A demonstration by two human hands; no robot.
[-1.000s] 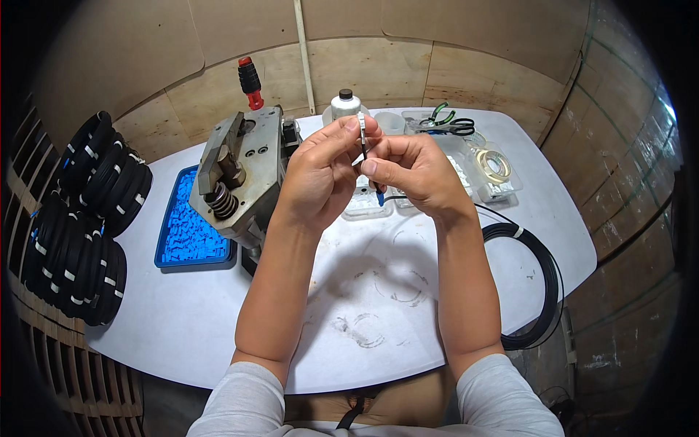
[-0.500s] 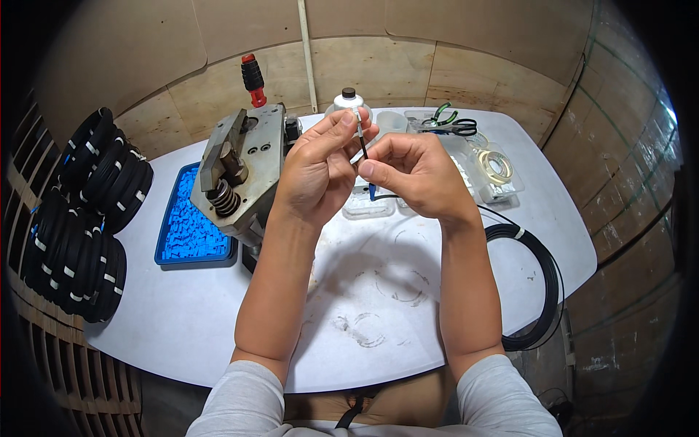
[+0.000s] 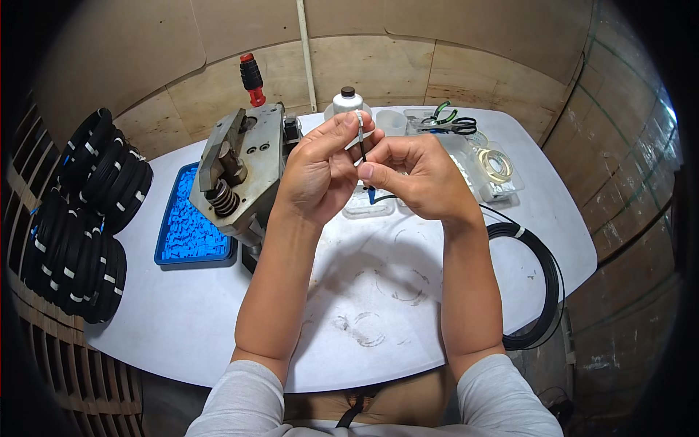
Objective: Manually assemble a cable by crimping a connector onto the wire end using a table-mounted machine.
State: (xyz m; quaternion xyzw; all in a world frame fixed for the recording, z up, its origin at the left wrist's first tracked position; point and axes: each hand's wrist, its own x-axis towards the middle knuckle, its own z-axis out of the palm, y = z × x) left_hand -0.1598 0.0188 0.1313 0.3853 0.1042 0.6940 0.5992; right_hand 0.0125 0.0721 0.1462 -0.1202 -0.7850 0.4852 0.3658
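Observation:
Above the table, my left hand (image 3: 314, 167) is closed, pinching a small light-coloured fitting (image 3: 360, 122) between thumb and fingertips. From this fitting a thin black cable (image 3: 362, 149) runs down to my right hand (image 3: 422, 175). Its thumb and forefinger are closed on the cable. Just below the fingertips, a small blue piece (image 3: 371, 195) shows on a black line leading right behind my right hand. Fingers hide part of the fitting, so its exact kind cannot be made out. A coil of black cable (image 3: 545, 273) lies on the right of the table.
A metal press (image 3: 251, 156) with a red-and-black handle stands left, beside a blue tray (image 3: 195, 264) of small blue pieces. More black coils (image 3: 102, 218) hang at far left. Behind my hands are a white bottle (image 3: 347, 100), scissors (image 3: 459, 127) and a clear box with tape rolls (image 3: 496, 166).
Both hands keep their grip and stay almost in place. My right hand has shifted slightly downward along with the cable.

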